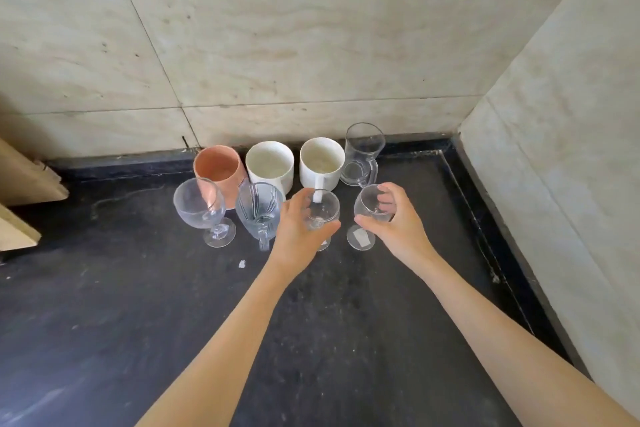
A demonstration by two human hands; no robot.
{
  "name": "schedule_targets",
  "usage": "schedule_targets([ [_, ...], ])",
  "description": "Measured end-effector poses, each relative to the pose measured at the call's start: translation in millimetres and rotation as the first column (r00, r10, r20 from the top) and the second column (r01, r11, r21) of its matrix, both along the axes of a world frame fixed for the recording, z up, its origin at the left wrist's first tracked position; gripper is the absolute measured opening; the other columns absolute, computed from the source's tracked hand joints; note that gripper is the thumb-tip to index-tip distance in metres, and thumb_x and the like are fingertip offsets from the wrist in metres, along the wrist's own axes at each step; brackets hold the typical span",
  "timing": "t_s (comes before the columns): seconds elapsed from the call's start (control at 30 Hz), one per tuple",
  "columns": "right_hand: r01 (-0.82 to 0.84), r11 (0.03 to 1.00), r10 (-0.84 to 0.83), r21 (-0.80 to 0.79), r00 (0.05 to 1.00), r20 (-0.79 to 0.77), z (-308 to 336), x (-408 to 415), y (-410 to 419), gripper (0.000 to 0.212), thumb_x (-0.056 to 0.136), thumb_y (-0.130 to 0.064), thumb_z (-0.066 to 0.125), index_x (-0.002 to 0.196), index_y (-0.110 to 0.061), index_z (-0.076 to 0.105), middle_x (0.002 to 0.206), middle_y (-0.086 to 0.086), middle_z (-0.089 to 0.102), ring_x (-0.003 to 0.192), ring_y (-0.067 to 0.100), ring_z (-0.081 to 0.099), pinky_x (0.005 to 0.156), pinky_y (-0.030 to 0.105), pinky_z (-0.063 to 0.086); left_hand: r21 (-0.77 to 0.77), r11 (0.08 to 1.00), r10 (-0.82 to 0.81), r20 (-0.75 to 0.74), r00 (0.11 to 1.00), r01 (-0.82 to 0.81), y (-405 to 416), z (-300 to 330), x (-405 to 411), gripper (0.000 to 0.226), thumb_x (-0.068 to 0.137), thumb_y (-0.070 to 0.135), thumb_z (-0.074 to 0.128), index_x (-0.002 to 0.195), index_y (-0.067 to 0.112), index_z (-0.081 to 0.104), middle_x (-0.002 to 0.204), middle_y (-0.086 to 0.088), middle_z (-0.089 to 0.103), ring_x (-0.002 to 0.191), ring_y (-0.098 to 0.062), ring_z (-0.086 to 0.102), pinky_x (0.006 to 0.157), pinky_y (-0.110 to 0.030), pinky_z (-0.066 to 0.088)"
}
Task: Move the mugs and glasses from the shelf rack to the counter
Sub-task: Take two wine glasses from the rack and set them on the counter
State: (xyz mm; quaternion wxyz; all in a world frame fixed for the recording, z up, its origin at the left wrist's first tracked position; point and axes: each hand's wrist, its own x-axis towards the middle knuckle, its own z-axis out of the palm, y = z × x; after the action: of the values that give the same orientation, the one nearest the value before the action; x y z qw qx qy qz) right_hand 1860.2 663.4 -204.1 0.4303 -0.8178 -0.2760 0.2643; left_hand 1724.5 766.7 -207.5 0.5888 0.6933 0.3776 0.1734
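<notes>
On the dark counter (138,305), my left hand (298,232) grips the bowl of a clear stemmed glass (322,215). My right hand (398,218) grips a second stemmed glass (372,206), whose foot (360,237) touches the counter. To the left stand a third wine glass (202,208) and a ribbed glass mug (258,215). Behind them, along the wall, stand a pink mug (216,166), two white mugs (270,163) (322,161) and a clear glass mug (362,152).
Pale tiled walls (311,45) close the counter at the back and right, forming a corner (457,139). Wooden board edges (24,184) stick in from the left. A small white scrap (241,263) lies on the counter near the mugs.
</notes>
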Motion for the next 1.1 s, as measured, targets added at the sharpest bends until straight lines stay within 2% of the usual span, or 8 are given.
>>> schedule_targets([
  [0.07,-0.012,1.0,0.012,-0.017,1.0,-0.002,-11,5,11,0.066,0.073,-0.024,0.076,0.128,-0.024,0.04,0.124,-0.005,0.048,0.11,0.009,0.047,0.09,0.023,0.038,0.019,1.0,0.008,-0.01,1.0,-0.007,5,-11,9,0.06,0.074,0.016,0.074,0.126,0.015,0.045,0.124,-0.004,0.045,0.118,-0.023,0.048,0.1,-0.04,0.043],
  [0.2,-0.027,0.999,0.028,-0.04,1.0,0.003,-24,13,24,0.065,0.073,-0.022,0.076,0.128,-0.024,0.041,0.128,-0.003,0.05,0.11,0.009,0.048,0.09,0.022,0.037,0.073,0.997,0.034,-0.054,0.998,-0.03,10,-26,20,0.065,0.073,0.019,0.075,0.128,0.018,0.041,0.115,0.007,0.036,0.119,-0.018,0.044,0.092,-0.023,0.037],
  [0.37,-0.048,0.997,0.047,-0.066,0.999,-0.014,-32,19,34,0.068,0.073,-0.022,0.076,0.13,-0.023,0.04,0.131,-0.002,0.049,0.11,0.006,0.046,0.093,0.022,0.036,0.066,0.993,0.102,-0.049,0.994,-0.099,12,-31,25,0.065,0.072,0.016,0.076,0.128,0.018,0.041,0.12,0.003,0.037,0.114,-0.017,0.045,0.095,-0.027,0.04],
  [0.53,-0.047,0.997,0.046,-0.068,0.999,-0.026,-39,17,38,0.068,0.072,-0.022,0.077,0.129,-0.024,0.04,0.131,-0.003,0.049,0.11,0.005,0.046,0.091,0.021,0.036,0.076,0.991,0.112,-0.071,0.991,-0.107,14,-35,25,0.066,0.074,0.014,0.075,0.13,0.015,0.039,0.129,-0.008,0.04,0.105,-0.008,0.041,0.088,-0.01,0.032],
  [0.73,-0.063,0.995,0.061,-0.081,0.998,-0.029,-44,14,37,0.072,0.073,-0.021,0.076,0.132,-0.026,0.035,0.136,-0.004,0.046,0.12,0.007,0.045,0.095,0.021,0.034,0.096,0.989,0.127,-0.123,0.984,-0.116,15,-37,26,0.069,0.077,0.015,0.072,0.135,0.012,0.035,0.136,-0.009,0.042,0.122,-0.019,0.044,0.102,-0.028,0.037],
  [0.87,-0.095,0.99,0.091,-0.108,0.995,-0.041,-42,13,34,0.082,0.075,-0.021,0.074,0.14,-0.024,0.025,0.145,-0.001,0.038,0.131,0.016,0.04,0.104,0.03,0.035,0.099,0.988,0.137,-0.183,0.973,-0.121,15,-36,25,0.075,0.08,0.02,0.069,0.142,0.012,0.026,0.145,-0.008,0.037,0.132,-0.023,0.038,0.106,-0.035,0.034],
  [1.0,-0.099,0.991,0.099,-0.094,0.995,-0.004,-28,10,23,0.089,0.075,-0.026,0.074,0.144,-0.025,0.018,0.151,-0.002,0.029,0.135,0.015,0.034,0.1,0.022,0.027,0.103,0.983,0.17,-0.189,0.967,-0.152,5,-26,18,0.075,0.083,0.022,0.066,0.143,0.013,0.021,0.143,-0.006,0.041,0.129,-0.022,0.041,0.095,-0.026,0.035],
  [1.1,-0.174,0.98,0.188,-0.101,0.97,0.152,-4,2,1,0.082,0.079,-0.031,0.07,0.143,-0.026,0.02,0.152,-0.003,0.025,0.136,0.013,0.031,0.098,0.018,0.024,0.151,0.975,0.191,-0.191,0.963,-0.164,-13,-8,4,0.073,0.086,0.031,0.061,0.144,0.016,0.02,0.146,-0.006,0.037,0.13,-0.022,0.039,0.092,-0.024,0.033],
])
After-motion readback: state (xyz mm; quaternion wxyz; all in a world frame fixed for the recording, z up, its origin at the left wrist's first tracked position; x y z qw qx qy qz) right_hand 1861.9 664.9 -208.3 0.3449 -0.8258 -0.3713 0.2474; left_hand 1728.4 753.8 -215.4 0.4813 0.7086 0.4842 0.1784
